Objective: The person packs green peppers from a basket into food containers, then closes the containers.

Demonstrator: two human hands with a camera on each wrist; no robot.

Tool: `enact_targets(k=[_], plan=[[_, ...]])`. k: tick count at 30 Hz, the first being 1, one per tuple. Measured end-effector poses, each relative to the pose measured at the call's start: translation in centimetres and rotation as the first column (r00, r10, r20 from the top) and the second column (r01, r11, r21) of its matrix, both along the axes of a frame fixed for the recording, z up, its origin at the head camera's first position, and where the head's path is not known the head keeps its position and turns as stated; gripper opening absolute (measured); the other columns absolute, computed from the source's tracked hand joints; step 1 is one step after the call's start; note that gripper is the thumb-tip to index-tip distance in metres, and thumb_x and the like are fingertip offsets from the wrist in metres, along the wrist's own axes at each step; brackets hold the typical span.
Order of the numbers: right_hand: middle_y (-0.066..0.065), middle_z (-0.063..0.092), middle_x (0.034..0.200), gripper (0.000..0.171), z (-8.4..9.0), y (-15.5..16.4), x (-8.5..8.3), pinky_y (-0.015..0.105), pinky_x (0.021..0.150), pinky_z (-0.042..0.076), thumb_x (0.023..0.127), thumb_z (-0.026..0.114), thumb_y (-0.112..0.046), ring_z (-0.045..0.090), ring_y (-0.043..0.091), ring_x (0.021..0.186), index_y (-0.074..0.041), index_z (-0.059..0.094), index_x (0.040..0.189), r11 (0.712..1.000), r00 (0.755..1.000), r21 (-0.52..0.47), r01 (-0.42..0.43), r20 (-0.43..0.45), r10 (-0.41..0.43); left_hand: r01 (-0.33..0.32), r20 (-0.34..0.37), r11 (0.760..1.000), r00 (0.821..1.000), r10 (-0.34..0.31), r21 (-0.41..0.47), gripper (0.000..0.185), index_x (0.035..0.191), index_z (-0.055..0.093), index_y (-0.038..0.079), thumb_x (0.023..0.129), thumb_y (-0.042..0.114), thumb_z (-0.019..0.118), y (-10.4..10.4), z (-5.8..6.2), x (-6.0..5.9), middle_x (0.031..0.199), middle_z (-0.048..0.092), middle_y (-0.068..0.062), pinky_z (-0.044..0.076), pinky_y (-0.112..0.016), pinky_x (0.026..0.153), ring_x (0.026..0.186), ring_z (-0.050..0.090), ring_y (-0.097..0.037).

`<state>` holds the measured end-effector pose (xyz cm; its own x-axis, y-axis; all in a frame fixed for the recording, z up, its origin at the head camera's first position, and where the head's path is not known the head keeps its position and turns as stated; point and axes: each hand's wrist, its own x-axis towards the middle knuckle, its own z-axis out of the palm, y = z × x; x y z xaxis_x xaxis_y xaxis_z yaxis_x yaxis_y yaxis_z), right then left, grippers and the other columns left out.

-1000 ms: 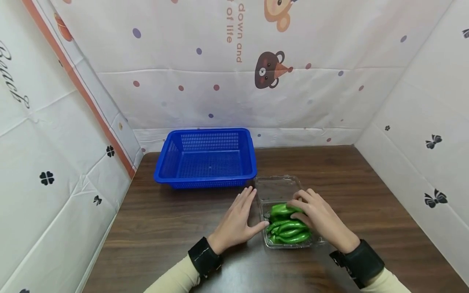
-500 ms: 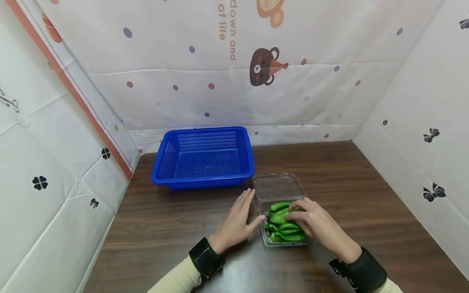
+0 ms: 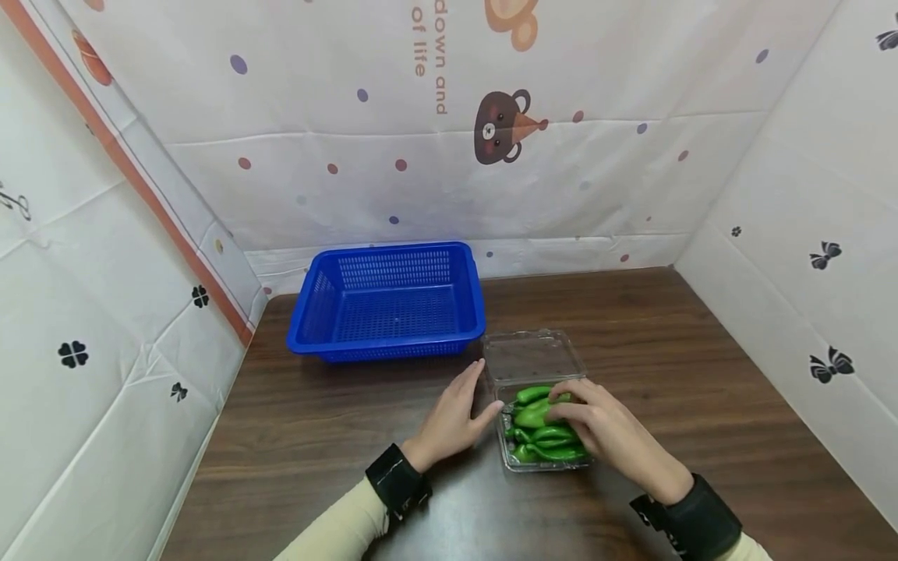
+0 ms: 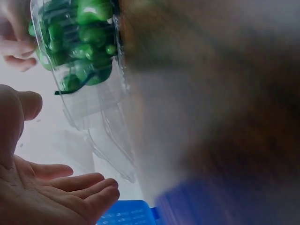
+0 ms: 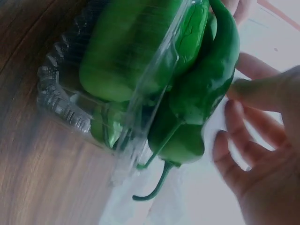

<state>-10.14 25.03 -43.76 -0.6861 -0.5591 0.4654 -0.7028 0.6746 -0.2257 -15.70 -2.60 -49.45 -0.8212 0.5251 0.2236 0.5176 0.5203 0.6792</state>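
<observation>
Glossy green peppers [image 3: 557, 453] fill a clear plastic clamshell box [image 3: 515, 467] whose lid [image 3: 533, 356] lies folded back. My right hand [image 3: 606, 425] reaches over the box from the right, thumb and index finger pinching a green pepper [image 3: 531, 416] on top. In the right wrist view, long peppers [image 5: 204, 79] rise above the box rim, their stems hanging over it, and the fingertips meet their far side. My left hand [image 3: 452, 421] stays at the box's left side with straight fingers and its thumb near the rim. The left wrist view shows its palm [image 4: 51, 197] holding nothing.
A blue perforated plastic basket [image 3: 386, 348] stands at the back left of the brown wooden table [image 3: 295, 436], behind the left hand. Printed white sheets [image 3: 337, 195] enclose the table at the back and both sides.
My right hand has shifted slightly left over the peppers, and the upper peppers lie differently beneath its fingers. My left hand remains beside the box. The head view has tilted slightly.
</observation>
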Motion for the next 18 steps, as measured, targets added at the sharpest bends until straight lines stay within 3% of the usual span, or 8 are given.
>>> enact_targets(k=[3,6,10,12,14,18], plan=[[0.008,0.066,0.115,0.041,0.2,0.9,-0.7,0.027,0.076,0.053,0.075,0.078,0.016,0.063,0.019,0.097,-0.010,0.077,0.107,0.993,0.999,-0.111,0.026,-0.028,-0.030,-0.043,0.027,0.999,0.999,0.042,0.025,0.072,0.157,0.032,-0.003,0.105,0.037,0.060,0.3,-0.2,-0.8,0.154,0.045,-0.026,0.042,-0.052,0.112,0.139,0.048,-0.038],[0.011,0.067,0.113,0.041,0.0,2.3,-2.0,0.018,0.070,0.049,0.077,0.076,0.017,0.063,0.015,0.087,-0.006,0.076,0.111,0.969,0.991,-0.219,0.114,-0.050,-0.128,-0.100,0.082,0.993,0.992,0.094,0.068,0.067,0.153,0.041,-0.005,0.103,0.033,0.064,0.7,-0.5,-1.6,0.142,0.059,-0.024,0.054,-0.047,0.098,0.118,0.065,-0.033],[0.011,0.069,0.101,0.029,-0.9,4.2,-3.4,0.019,0.060,0.044,0.089,0.072,0.009,0.060,0.012,0.071,-0.002,0.074,0.115,0.914,0.953,-0.273,0.302,0.061,-0.297,-0.155,0.188,0.983,0.973,0.134,0.101,0.061,0.149,0.048,-0.005,0.102,0.031,0.066,1.1,-0.7,-2.3,0.129,0.068,-0.021,0.058,-0.036,0.081,0.087,0.071,-0.017],[0.010,0.070,0.096,0.025,-1.4,4.9,-3.9,0.023,0.056,0.043,0.096,0.069,0.000,0.061,0.013,0.070,-0.001,0.071,0.121,0.882,0.913,-0.248,0.401,0.192,-0.361,-0.169,0.237,0.980,0.961,0.141,0.102,0.060,0.148,0.050,-0.004,0.102,0.032,0.066,1.3,-0.7,-2.5,0.127,0.070,-0.018,0.058,-0.034,0.079,0.084,0.071,-0.014],[0.011,0.071,0.092,0.028,-1.8,5.4,-4.3,0.026,0.055,0.043,0.102,0.064,-0.011,0.062,0.016,0.069,0.000,0.068,0.127,0.857,0.853,-0.200,0.475,0.344,-0.393,-0.172,0.283,0.979,0.949,0.135,0.111,0.060,0.148,0.050,-0.003,0.102,0.032,0.066,1.5,-0.6,-2.6,0.125,0.071,-0.017,0.059,-0.034,0.080,0.088,0.072,-0.015],[0.016,0.074,0.101,0.042,-2.5,6.1,-4.9,0.031,0.059,0.051,0.107,0.057,-0.024,0.067,0.019,0.077,0.005,0.060,0.138,0.836,0.719,-0.150,0.528,0.604,-0.346,-0.163,0.363,0.974,0.927,0.097,0.158,0.059,0.149,0.048,-0.004,0.103,0.029,0.065,1.9,-0.3,-2.6,0.125,0.072,-0.015,0.059,-0.037,0.086,0.104,0.072,-0.024]])
